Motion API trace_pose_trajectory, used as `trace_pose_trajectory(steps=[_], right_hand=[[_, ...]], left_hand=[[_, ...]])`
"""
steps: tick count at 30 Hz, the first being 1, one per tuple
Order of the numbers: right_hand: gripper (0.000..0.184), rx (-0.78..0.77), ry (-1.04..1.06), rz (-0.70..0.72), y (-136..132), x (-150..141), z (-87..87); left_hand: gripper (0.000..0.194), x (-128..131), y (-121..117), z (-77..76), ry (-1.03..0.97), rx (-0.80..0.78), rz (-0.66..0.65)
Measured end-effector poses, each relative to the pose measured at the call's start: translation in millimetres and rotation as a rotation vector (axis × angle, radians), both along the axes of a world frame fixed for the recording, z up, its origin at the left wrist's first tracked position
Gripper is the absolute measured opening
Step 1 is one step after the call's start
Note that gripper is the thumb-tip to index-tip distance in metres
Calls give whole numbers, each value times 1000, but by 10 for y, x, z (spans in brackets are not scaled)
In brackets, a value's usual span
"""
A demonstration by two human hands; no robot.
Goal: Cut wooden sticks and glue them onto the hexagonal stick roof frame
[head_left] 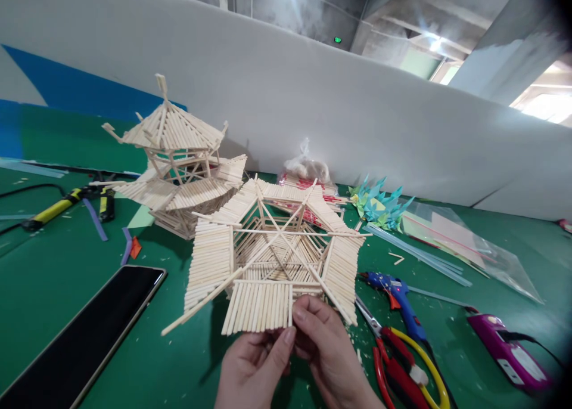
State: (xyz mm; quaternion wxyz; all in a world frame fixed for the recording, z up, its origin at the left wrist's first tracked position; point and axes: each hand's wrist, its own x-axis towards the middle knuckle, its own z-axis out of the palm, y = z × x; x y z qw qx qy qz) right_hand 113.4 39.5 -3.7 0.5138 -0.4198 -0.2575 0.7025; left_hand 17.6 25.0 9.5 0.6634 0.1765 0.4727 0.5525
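A model pavilion roof (210, 260) built of thin pale wooden sticks stands in front of me, with slatted panels around a star-shaped frame. My right hand (328, 343) is closed, thumb and fingers pinching a wooden stick (290, 298) along the right edge of the front panel (259, 304). Below that panel, my left hand (257, 367) is closed too. Its thumb presses near the stick's lower end, while its other fingers are partly hidden under the panel edge. Behind to the left stands a taller stick pavilion (172, 129) with a pointed roof.
To the right lie a blue glue gun (397, 298), scissors (435, 361), red-handled pliers (402, 373) and a purple power strip (507, 349). A phone (89, 337) lies left. Behind are blue-green paper leaves (379, 200), clear glue sticks (420, 254) and bagged sticks (308, 182).
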Motion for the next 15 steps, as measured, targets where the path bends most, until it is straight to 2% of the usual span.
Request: trace_pose_trajectory(steps=[6, 15], right_hand=[[26, 42, -2, 21, -8, 9, -48], [24, 52, -11, 15, -11, 18, -29]], left_hand=[[15, -7, 11, 3, 24, 8, 0], [12, -15, -4, -28, 8, 40, -25]])
